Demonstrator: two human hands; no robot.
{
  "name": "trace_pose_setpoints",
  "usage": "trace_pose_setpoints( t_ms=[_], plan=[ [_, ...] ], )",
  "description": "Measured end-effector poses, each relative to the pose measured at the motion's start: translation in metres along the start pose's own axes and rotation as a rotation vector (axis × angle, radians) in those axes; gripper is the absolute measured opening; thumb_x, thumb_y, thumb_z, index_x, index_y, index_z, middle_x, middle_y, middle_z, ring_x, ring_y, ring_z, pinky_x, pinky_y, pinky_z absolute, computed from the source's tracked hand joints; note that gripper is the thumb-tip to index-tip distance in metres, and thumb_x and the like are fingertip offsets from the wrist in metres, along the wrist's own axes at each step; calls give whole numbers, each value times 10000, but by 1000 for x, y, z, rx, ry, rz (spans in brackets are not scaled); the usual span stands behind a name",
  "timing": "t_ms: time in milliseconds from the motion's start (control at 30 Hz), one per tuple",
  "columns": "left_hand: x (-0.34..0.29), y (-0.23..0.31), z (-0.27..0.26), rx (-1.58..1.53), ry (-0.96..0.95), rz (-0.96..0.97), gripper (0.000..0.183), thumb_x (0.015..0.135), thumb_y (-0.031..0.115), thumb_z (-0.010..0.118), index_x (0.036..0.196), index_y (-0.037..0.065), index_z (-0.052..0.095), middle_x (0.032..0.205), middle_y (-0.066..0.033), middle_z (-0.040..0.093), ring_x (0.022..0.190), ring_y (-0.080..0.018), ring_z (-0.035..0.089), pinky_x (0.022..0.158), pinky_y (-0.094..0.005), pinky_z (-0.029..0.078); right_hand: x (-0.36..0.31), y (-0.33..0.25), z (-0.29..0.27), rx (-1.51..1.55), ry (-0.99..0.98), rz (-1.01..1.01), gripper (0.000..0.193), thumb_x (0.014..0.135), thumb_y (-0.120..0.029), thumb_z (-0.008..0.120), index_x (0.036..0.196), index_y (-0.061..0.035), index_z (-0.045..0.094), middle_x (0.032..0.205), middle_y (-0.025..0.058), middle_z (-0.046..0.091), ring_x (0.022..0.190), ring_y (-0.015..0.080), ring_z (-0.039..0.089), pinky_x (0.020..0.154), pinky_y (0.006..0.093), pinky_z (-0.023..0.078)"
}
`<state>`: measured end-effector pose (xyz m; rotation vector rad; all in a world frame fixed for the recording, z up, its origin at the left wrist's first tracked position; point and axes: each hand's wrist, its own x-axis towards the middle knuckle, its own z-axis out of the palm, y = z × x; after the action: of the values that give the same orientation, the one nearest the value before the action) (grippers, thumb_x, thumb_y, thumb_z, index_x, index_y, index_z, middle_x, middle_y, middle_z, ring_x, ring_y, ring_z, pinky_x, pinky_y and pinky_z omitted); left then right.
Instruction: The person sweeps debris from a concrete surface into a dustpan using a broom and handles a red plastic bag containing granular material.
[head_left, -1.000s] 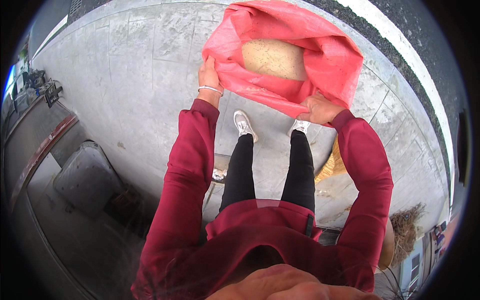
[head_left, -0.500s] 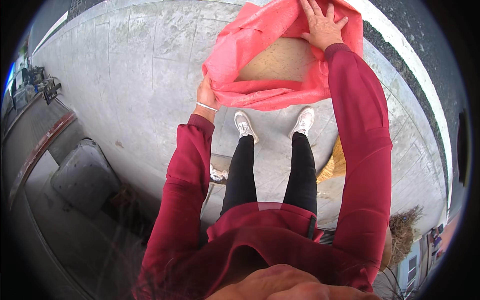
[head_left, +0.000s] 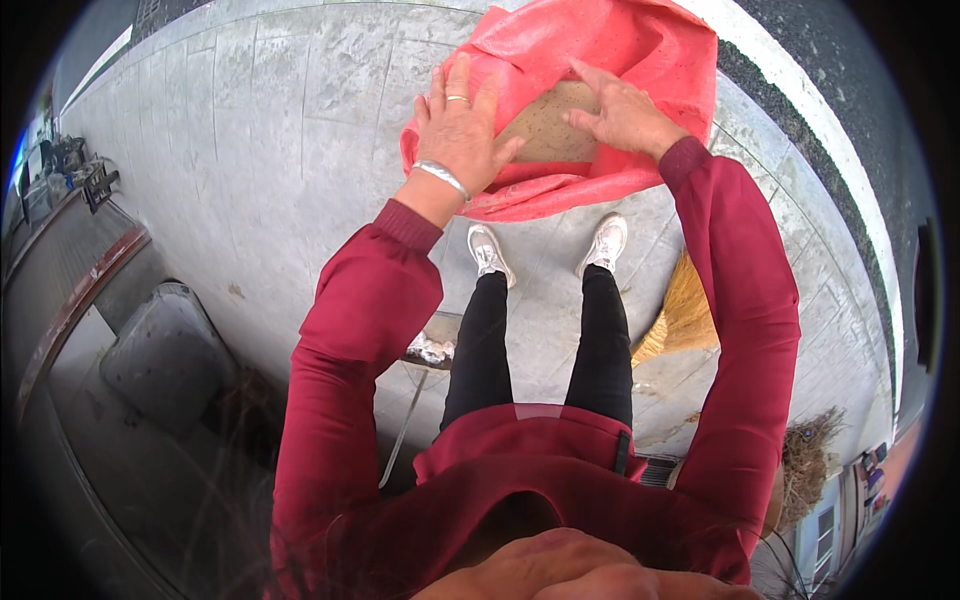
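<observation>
A large red plastic bag (head_left: 620,45) spreads in front of my feet, its crumpled rim folded around an opening. Inside the opening shows a tan, speckled surface (head_left: 555,125); I cannot tell what it is. My left hand (head_left: 455,130), with a ring and a silver bracelet, lies over the bag's left side, fingers spread and palm down. At the right of the opening is my right hand (head_left: 625,115), thumb and fingers apart, reaching inward over the tan surface. Neither hand grips the plastic.
A straw broom (head_left: 685,310) lies right of my shoes (head_left: 604,240). Behind my left leg is a dustpan-like tray with white scraps (head_left: 430,348) and a thin handle. A dark chair-like object (head_left: 170,350) stands left. A white line (head_left: 800,90) edges the road at right.
My left hand has let go of the bag's left rim and moved up and right onto the plastic. My right hand has come down and left from the far rim. The rim has folded inward.
</observation>
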<state>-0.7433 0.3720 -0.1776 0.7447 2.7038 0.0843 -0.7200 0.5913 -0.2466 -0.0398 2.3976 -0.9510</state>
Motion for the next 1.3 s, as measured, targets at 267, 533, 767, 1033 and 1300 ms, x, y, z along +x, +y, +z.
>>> trace_pose_setpoints(
  t_ms=[267, 533, 767, 1033, 1300],
  plan=[
    [55, -28, 62, 248, -202, -163, 567, 814, 149, 490, 1344, 137, 291, 1344, -140, 344, 1149, -313, 425, 881, -456, 404, -106, 0, 22, -193, -534, 21, 833, 722, -470, 614, 1364, -104, 229, 1047, 216, 541, 1055, 361, 485, 943, 674, 106],
    [92, -97, 44, -749, -96, -715, 324, 800, 27, 371, 997, 24, 629, 912, -137, 640, 809, -219, 615, 733, -278, 479, -140, 107, 59, 105, -372, 126, 807, 711, -392, 657, 1345, -76, 273, 1206, 193, 482, 1150, 338, 432, 1019, 456, 253],
    [70, -82, 49, -1175, -204, -460, 462, 740, -77, 314, 1140, -8, 534, 993, -104, 608, 791, -177, 591, 698, -276, 491, -78, 75, 1, 100, 514, -158, 806, 717, -222, 679, 1365, -85, 219, 1344, 183, 316, 1243, 345, 302, 1016, 405, 284],
    [18, -146, 78, -1879, -155, -392, 459, 673, -148, 327, 1087, -80, 511, 1050, -160, 583, 969, -235, 575, 868, -318, 457, -11, 129, -10, -225, 343, 377, 1066, 588, -224, 769, 1396, -196, 74, 1372, 135, 291, 1229, 362, 312, 989, 415, 329],
    [15, -118, 70, -1114, 300, -441, 459, 726, -77, 404, 1172, 6, 476, 1076, -163, 546, 951, -250, 541, 812, -357, 448, 2, 181, 28, -6, 128, 455, 431, 719, -294, 586, 1125, -152, 560, 1025, 173, 592, 983, 304, 560, 868, 352, 431]
  ],
)
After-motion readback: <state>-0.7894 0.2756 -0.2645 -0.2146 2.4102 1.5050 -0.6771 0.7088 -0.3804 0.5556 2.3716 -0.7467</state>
